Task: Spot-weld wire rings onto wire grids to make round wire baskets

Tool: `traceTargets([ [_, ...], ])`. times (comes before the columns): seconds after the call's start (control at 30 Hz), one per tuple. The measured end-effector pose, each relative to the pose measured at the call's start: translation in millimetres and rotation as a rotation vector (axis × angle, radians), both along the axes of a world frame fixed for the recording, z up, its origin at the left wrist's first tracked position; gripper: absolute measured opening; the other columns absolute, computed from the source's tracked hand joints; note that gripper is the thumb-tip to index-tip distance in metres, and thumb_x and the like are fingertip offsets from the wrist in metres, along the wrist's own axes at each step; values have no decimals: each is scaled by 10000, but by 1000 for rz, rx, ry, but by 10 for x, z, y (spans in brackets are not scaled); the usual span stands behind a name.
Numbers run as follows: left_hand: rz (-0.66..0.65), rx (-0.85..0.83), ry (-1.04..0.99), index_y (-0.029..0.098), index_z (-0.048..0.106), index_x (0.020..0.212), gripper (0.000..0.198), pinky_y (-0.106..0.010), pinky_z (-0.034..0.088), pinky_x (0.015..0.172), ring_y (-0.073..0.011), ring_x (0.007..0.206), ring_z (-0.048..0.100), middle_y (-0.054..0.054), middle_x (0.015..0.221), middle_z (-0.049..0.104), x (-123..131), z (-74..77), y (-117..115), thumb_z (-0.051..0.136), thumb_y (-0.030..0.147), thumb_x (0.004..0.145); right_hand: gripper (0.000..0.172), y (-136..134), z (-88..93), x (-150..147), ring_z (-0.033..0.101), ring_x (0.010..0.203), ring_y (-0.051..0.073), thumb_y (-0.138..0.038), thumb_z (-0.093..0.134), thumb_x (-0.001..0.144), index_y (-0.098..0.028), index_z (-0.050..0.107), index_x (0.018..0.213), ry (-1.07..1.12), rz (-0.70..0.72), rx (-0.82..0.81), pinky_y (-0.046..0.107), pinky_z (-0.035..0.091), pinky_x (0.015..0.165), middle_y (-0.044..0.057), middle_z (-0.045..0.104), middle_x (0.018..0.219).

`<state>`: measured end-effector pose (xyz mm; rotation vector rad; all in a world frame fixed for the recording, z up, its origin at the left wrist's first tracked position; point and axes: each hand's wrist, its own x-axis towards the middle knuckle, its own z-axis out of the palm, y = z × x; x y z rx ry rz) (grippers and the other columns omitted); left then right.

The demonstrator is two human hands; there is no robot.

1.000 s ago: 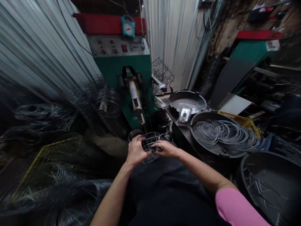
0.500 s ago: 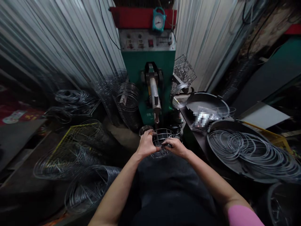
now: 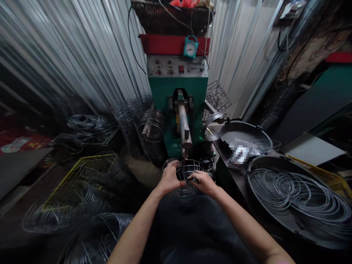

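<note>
A small round wire basket [image 3: 191,167] is between my hands, just below the electrode arm [image 3: 184,126] of a green spot welding machine [image 3: 162,86]. My left hand [image 3: 171,178] grips the basket's left side, thumb toward me and fingers over the rim. On the near right side, my right hand [image 3: 202,181] is closed with its fingertips at the wires. Whether it also pinches a separate small piece is hidden by the fingers. The basket's lower part sits close to my dark apron [image 3: 198,227].
To the right, a round black tray [image 3: 264,216] bears many wire rings [image 3: 288,194]; another pan [image 3: 244,134] stands behind it. Wire ring stacks [image 3: 152,126] and wire frames [image 3: 74,194] crowd the left. A teal clock [image 3: 190,47] hangs on the machine.
The view has tilted up, so the machine and trays appear lower. Both hands keep their hold at the basket, which looks slightly turned or tilted under the electrode arm.
</note>
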<state>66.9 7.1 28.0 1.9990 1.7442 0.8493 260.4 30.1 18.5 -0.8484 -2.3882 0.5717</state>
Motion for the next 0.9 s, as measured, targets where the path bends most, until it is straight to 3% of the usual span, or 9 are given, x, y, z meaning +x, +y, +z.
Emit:
traceTargets([
  [0.27, 37, -63, -21, 153, 552, 1048, 652, -371, 396, 979, -270, 1142, 501, -121, 1227, 505, -65, 135, 258, 775, 311, 456, 115, 273, 99, -133, 649, 795, 149, -137, 621, 769, -189, 675, 856, 14, -12, 9, 239, 485, 718, 52, 682, 868],
  [0.43, 40, -53, -37, 161, 552, 1011, 614, -376, 425, 932, -261, 1068, 541, -102, 1129, 547, -56, 123, 285, 772, 339, 466, 112, 259, 103, -153, 649, 814, 154, -162, 616, 788, -203, 676, 873, 3, -58, 7, 239, 481, 719, 48, 688, 877],
  [0.6, 87, -64, -7, 153, 536, 1035, 621, -368, 432, 912, -268, 1075, 535, -113, 1163, 527, -50, 129, 332, 757, 324, 480, 138, 281, 50, -186, 651, 845, 170, -162, 590, 812, -199, 678, 912, -12, -134, 28, 248, 482, 731, 66, 687, 921],
  [0.9, 116, -47, -18, 153, 527, 1041, 628, -357, 433, 899, -262, 1077, 531, -104, 1131, 539, -66, 81, 464, 760, 325, 484, 185, 342, 0, -130, 624, 928, 170, -197, 622, 786, -217, 661, 966, 136, -250, 23, 270, 481, 809, 62, 644, 1029],
])
